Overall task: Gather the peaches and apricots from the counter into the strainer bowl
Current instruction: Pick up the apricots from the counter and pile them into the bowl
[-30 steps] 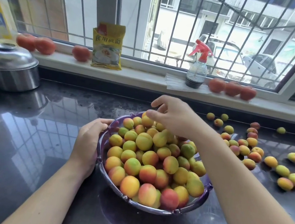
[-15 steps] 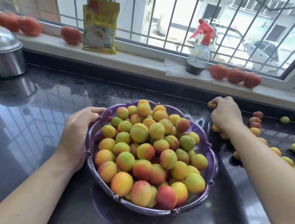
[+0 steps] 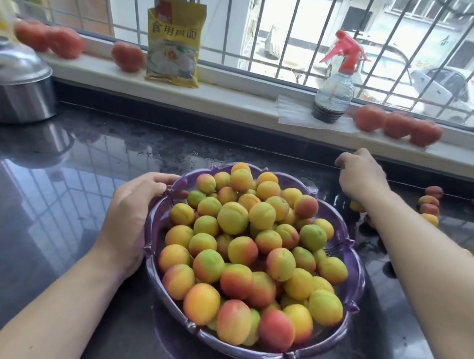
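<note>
The dark counter point(image 3: 46, 215) carries the purple strainer bowl point(image 3: 358, 272), already heaped with peaches and apricots point(image 3: 239, 248). The left hand point(image 3: 130, 214) grips the bowl's near-left rim, probably to keep it from sliding. The right hand point(image 3: 359, 173) is curled over loose fruit point(image 3: 429, 209) at the back wall (what it holds, I cannot tell). Behind, on the sill, a spray bottle point(image 3: 335, 84), a yellow packet point(image 3: 175, 43) and tomatoes point(image 3: 397, 126) stand clear of the reach.
</note>
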Tool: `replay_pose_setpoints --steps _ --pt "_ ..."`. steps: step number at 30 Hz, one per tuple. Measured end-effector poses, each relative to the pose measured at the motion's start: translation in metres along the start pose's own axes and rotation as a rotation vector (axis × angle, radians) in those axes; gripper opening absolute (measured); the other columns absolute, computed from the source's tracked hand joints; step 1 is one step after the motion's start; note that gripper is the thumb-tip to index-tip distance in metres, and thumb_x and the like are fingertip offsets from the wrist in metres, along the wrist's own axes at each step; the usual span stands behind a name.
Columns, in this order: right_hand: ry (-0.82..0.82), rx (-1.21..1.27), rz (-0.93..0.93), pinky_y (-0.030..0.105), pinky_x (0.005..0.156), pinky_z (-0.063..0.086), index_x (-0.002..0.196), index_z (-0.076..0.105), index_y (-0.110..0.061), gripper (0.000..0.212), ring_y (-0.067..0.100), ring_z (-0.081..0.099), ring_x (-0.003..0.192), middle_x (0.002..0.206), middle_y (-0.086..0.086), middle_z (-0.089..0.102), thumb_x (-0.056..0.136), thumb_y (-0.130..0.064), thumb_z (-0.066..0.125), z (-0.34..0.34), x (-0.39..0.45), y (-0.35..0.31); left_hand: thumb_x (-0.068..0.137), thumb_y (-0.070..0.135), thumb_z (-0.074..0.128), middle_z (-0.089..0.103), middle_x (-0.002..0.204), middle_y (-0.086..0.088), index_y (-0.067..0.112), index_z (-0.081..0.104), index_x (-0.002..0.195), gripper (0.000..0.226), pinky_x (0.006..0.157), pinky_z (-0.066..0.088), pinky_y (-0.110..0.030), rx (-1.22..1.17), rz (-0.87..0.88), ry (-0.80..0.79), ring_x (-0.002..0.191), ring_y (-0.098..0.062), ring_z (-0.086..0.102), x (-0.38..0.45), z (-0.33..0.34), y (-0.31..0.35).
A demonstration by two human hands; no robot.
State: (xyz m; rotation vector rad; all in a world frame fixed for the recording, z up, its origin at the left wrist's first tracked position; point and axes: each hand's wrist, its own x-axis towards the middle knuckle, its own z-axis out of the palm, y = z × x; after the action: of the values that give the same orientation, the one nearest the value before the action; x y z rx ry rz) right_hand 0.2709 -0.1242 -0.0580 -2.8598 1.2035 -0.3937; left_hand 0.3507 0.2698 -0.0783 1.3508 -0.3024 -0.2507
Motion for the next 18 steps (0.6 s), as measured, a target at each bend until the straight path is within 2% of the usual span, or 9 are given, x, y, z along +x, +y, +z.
replay_pose_setpoints --steps 4,6,9,13,16,18 --pt "0.119 0.439 -0.077 0.033 0.094 0.043 0.108 0.069 -0.024 0.014 0.030 0.060 0.107 0.112 0.009 0.061 0.094 -0.020 0.066 -0.037 -0.032 -0.025 0.101 0.004 0.044 0.080 0.080 -0.006 0.004 0.076 0.097 0.032 0.058 0.057 -0.021 -0.023 -0.034 0.006 0.071 -0.012 0.073 0.001 0.000 -0.002" --pt "0.080 0.718 -0.069 0.039 0.091 0.055 0.105 0.070 -0.026 0.014 0.023 0.066 0.096 0.101 0.001 0.067 0.091 -0.023 0.072 -0.067 -0.060 -0.038 0.101 0.004 0.045 0.080 0.081 -0.006 0.004 0.076 0.096 0.031 0.061 0.058 -0.023 -0.008 -0.036 0.016 0.073 -0.012 0.072 0.001 0.000 -0.003" --pt "-0.002 1.024 -0.122 0.036 0.093 0.059 0.110 0.072 -0.027 0.019 0.015 0.071 0.098 0.105 -0.001 0.072 0.091 -0.027 0.075 -0.109 -0.108 -0.058 0.099 0.007 0.048 0.080 0.090 -0.013 0.005 0.078 0.097 0.031 0.069 0.058 -0.030 -0.015 -0.054 0.021 0.080 -0.017 0.073 -0.002 -0.001 -0.002" --pt "-0.059 1.132 -0.211 0.032 0.092 0.058 0.110 0.074 -0.028 0.020 0.015 0.073 0.099 0.107 -0.001 0.073 0.090 -0.025 0.076 -0.135 -0.146 -0.084 0.099 0.005 0.048 0.079 0.079 -0.006 0.003 0.077 0.094 0.030 0.057 0.056 -0.021 -0.026 -0.040 0.016 0.070 -0.011 0.072 -0.007 0.002 0.004" --pt "-0.185 1.114 -0.292 0.031 0.087 0.060 0.117 0.072 -0.021 0.023 0.017 0.075 0.092 0.107 0.000 0.073 0.094 -0.017 0.071 -0.138 -0.160 -0.101 0.099 0.004 0.048 0.078 0.076 -0.003 0.004 0.077 0.093 0.029 0.055 0.055 -0.020 -0.039 -0.032 0.018 0.068 -0.009 0.072 -0.008 0.002 0.004" --pt "-0.234 1.090 -0.338 0.034 0.087 0.061 0.119 0.071 -0.020 0.025 0.019 0.075 0.089 0.107 0.001 0.074 0.095 -0.013 0.068 -0.135 -0.164 -0.109 0.099 0.005 0.048 0.079 0.077 -0.005 0.004 0.077 0.093 0.030 0.056 0.055 -0.021 -0.043 -0.040 0.009 0.070 -0.010 0.072 -0.006 0.001 0.002"
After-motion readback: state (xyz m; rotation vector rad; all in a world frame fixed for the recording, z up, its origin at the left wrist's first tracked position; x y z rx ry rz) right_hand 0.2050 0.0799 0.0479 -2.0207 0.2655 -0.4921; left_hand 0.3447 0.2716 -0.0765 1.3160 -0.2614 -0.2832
